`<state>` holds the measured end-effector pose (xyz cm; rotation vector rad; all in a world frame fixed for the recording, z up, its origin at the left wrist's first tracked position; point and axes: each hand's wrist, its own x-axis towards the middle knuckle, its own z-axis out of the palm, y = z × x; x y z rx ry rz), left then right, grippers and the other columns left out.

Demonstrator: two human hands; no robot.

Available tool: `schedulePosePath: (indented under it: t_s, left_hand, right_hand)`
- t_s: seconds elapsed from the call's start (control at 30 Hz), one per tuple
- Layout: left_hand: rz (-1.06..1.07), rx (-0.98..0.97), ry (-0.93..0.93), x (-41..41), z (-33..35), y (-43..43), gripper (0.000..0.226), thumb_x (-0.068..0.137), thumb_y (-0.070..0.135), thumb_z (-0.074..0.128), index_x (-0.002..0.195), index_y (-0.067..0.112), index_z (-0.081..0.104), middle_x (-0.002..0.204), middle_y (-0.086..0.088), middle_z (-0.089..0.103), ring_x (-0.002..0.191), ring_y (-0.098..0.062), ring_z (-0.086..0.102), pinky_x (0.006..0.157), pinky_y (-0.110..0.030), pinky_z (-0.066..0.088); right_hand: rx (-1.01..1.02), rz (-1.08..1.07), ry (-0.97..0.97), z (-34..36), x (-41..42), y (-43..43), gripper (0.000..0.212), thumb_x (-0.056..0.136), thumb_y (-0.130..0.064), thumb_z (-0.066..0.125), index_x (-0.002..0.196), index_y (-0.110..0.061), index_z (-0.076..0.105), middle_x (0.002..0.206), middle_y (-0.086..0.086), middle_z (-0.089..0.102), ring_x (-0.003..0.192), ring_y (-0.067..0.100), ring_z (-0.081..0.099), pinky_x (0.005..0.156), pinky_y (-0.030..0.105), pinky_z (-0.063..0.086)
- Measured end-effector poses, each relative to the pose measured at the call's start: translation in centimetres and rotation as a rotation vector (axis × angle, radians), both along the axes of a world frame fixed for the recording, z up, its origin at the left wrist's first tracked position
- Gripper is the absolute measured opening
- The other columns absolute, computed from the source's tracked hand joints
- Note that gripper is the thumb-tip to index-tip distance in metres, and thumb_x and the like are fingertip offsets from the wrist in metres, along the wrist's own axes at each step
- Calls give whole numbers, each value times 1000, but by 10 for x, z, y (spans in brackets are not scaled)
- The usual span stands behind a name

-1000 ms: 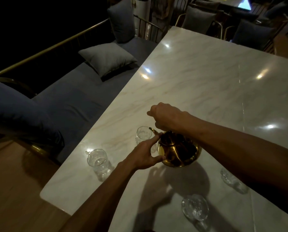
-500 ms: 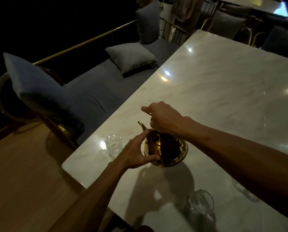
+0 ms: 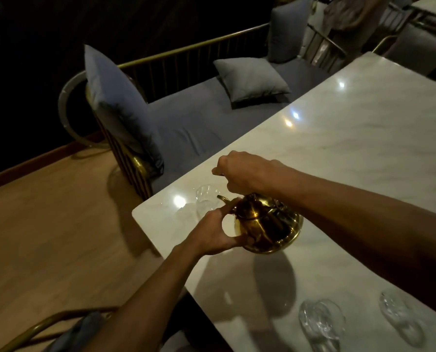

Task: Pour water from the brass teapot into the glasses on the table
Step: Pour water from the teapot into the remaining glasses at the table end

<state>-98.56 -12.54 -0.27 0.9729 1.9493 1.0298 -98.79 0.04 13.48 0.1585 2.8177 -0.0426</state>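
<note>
The brass teapot [image 3: 267,224] hangs above the white marble table [image 3: 351,138], tilted with its spout toward the left. My right hand [image 3: 242,174] is closed on the handle above the pot. My left hand [image 3: 211,233] steadies the pot's front side, fingers against the brass near the spout. A clear glass [image 3: 208,199] stands at the table's left corner, right under the spout tip. Two more glasses, one [image 3: 321,320] and another [image 3: 399,313], stand near the table's front edge at the lower right. No water stream is visible in the dim light.
A grey cushioned bench [image 3: 199,123] with a brass rail runs along the table's left side, carrying pillows [image 3: 249,80]. The wooden floor [image 3: 46,224] lies left of the table corner. A brass chair frame [image 3: 46,326] shows at the bottom left.
The view has swung left, and the teapot with both hands has moved from the earlier glass to the glass at the table's corner. Both hands kept their hold on the pot.
</note>
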Motion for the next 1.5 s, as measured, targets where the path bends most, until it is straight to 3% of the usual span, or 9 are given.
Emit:
schedulePosePath:
  t_s: [0.23, 0.8, 1.1, 1.3, 1.5]
  left_hand:
    - [71, 9, -51, -5, 0, 4, 98, 70, 44, 86, 151, 35, 33, 148, 3, 52, 137, -20, 48, 116, -46, 39]
    - [95, 13, -81, -6, 6, 6, 91, 76, 40, 83, 152, 32, 33, 149, 2, 51, 136, -19, 48, 113, -39, 39]
    - [96, -4, -67, -8, 10, 3, 99, 67, 56, 77, 152, 32, 34, 145, 2, 55, 132, -17, 51, 111, -39, 41]
    - [106, -7, -71, -9, 12, 5, 100, 65, 57, 77, 152, 33, 33, 146, 1, 54, 133, -19, 51, 112, -43, 42]
    - [111, -4, -92, -7, 12, 6, 101, 67, 55, 78, 153, 32, 31, 148, -1, 51, 135, -20, 50, 111, -40, 42]
  right_hand:
    - [29, 34, 9, -7, -15, 0, 52, 89, -8, 60, 139, -13, 49, 133, 6, 57, 111, 25, 60, 85, 28, 48]
    - [111, 58, 75, -16, -22, 3, 44, 91, -11, 57, 135, -15, 54, 123, 7, 64, 98, 24, 65, 80, 26, 49]
    - [116, 76, 212, -20, -22, 11, 40, 92, -11, 56, 131, -19, 59, 116, 5, 70, 90, 25, 70, 77, 31, 54]
    - [146, 99, 288, -19, -22, 13, 34, 95, -27, 54, 127, -19, 63, 109, 5, 72, 85, 24, 71, 77, 31, 55]
    - [153, 111, 284, -18, -23, 13, 33, 96, -28, 54, 125, -16, 64, 108, 7, 72, 86, 26, 71, 79, 33, 55]
